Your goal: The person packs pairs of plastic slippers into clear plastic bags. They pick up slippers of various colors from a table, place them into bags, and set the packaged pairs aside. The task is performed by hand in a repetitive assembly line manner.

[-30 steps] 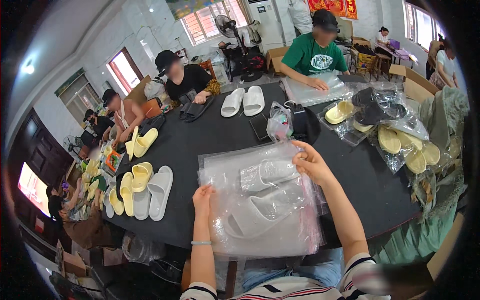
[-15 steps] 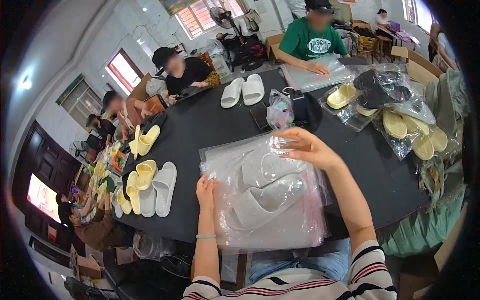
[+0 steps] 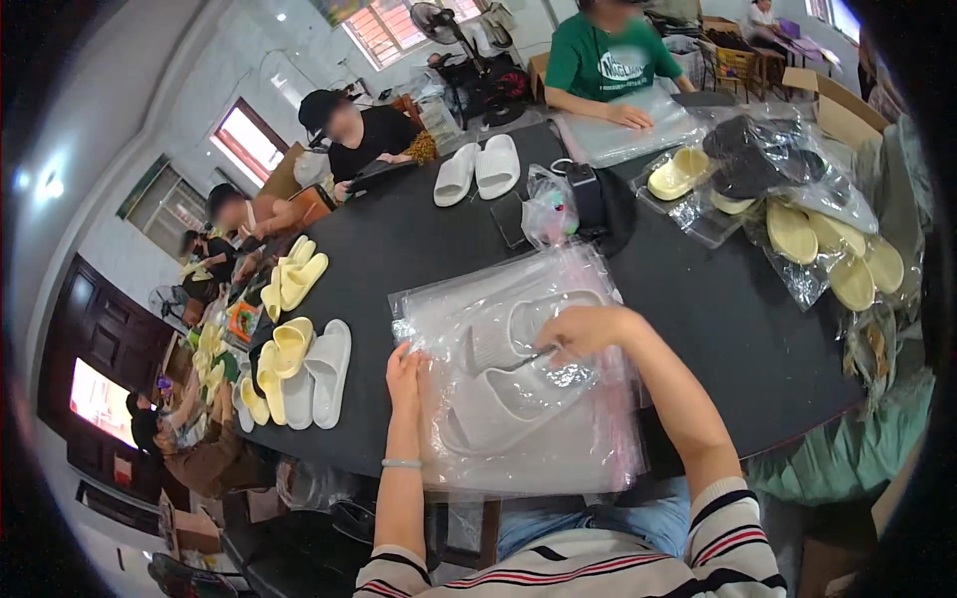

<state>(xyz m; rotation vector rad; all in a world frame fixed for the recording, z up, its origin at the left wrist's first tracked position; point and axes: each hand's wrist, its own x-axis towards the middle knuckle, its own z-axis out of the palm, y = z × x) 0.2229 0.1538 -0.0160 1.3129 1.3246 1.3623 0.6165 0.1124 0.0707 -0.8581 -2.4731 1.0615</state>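
A pair of light grey slippers (image 3: 508, 399) lies side by side, slightly slanted, in a clear plastic bag (image 3: 469, 468) on top of a stack of similar bags. My left hand (image 3: 404, 377) is closed on the left edge of the bag, thumb uppermost. Over the slippers, my right hand (image 3: 590, 334) reaches in from the right, its fingers bent down and drawn together near the inner edges of the pair. What those fingertips grip, if anything, is hidden. Glare on the film blurs part of the slippers.
On the black table (image 3: 728, 329), yellow and grey slippers (image 3: 292, 374) stand at left and white slippers (image 3: 477, 171) at the far side. Bagged yellow and dark slippers (image 3: 788, 219) pile up at right. Beyond the phone (image 3: 510, 221), a person in green (image 3: 613, 70) rests a hand on clear bags.
My right hand has moved down and left from the slippers' far end to between them, and its spread fingers have closed. My left hand stays on the bag's left edge.
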